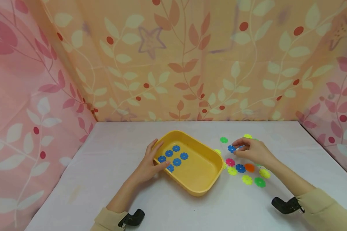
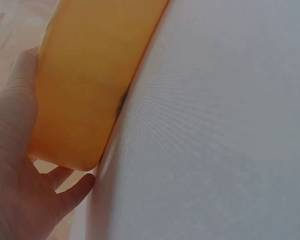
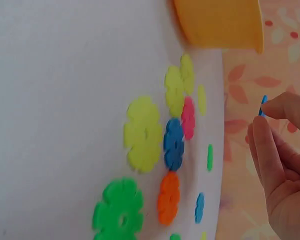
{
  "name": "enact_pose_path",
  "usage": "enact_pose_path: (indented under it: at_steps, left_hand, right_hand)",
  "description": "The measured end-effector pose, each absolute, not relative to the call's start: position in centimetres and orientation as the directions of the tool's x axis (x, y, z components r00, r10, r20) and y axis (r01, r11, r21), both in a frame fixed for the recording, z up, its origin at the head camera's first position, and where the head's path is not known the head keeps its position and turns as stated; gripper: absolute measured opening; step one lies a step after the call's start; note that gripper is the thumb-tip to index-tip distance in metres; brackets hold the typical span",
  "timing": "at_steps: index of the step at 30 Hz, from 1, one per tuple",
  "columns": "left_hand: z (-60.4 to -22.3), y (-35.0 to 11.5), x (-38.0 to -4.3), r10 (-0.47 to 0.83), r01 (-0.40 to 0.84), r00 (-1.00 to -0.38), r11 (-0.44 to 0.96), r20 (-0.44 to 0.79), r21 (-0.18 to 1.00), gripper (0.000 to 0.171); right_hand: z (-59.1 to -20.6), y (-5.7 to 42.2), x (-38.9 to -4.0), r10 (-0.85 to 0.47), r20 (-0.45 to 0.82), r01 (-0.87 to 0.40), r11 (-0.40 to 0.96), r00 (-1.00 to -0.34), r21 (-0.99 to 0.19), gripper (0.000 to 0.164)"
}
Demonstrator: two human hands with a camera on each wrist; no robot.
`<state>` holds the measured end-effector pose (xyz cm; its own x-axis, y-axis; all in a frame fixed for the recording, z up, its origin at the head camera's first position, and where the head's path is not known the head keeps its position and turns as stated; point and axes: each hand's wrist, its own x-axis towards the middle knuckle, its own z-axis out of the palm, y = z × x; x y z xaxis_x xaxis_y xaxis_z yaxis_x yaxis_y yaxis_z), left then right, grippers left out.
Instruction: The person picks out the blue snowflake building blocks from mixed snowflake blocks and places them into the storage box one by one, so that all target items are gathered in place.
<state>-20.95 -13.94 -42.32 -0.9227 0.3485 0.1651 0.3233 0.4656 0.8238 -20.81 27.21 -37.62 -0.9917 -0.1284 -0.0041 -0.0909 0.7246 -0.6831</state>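
My left hand (image 1: 149, 164) holds the left end of a yellow plastic basin (image 1: 200, 166), thumb over the rim and fingers along the outer wall. In the left wrist view, the fingers (image 2: 77, 192) curl round the end of that basin. Several blue flower-shaped discs (image 1: 177, 162) lie inside at its left end. My right hand (image 1: 255, 151) pinches another blue flower-shaped disc (image 1: 231, 149) between thumb and fingertips, to the right of the basin. From the right wrist, this disc shows edge-on, raised above the table.
Loose flower-shaped discs lie right of the basin: a pink one (image 1: 230, 162), a blue one (image 1: 240, 168), an orange one (image 1: 250, 167), several yellow and green ones (image 1: 260, 182). The white table (image 1: 75, 179) meets patterned curtains (image 1: 185, 64) behind and at both sides.
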Motion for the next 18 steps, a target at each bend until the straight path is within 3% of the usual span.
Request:
enact_pose_path:
  at_steps: [9, 18]
  left_hand:
    - [-42.4, -14.1, -21.0, 0.349, 0.332, -0.921, 0.459, 0.176, 0.824, 0.081]
    - [-42.4, -14.0, -21.0, 0.353, 0.334, -0.92, 0.472, 0.173, 0.816, 0.082]
  right_hand:
    - [-36.3, 22.5, -21.0, -0.294, -0.048, -0.099, 0.465, -0.955, -0.88, 0.039]
    - [-36.8, 17.4, -21.1, -0.419, -0.078, -0.106, 0.397, -0.905, -0.912, 0.035]
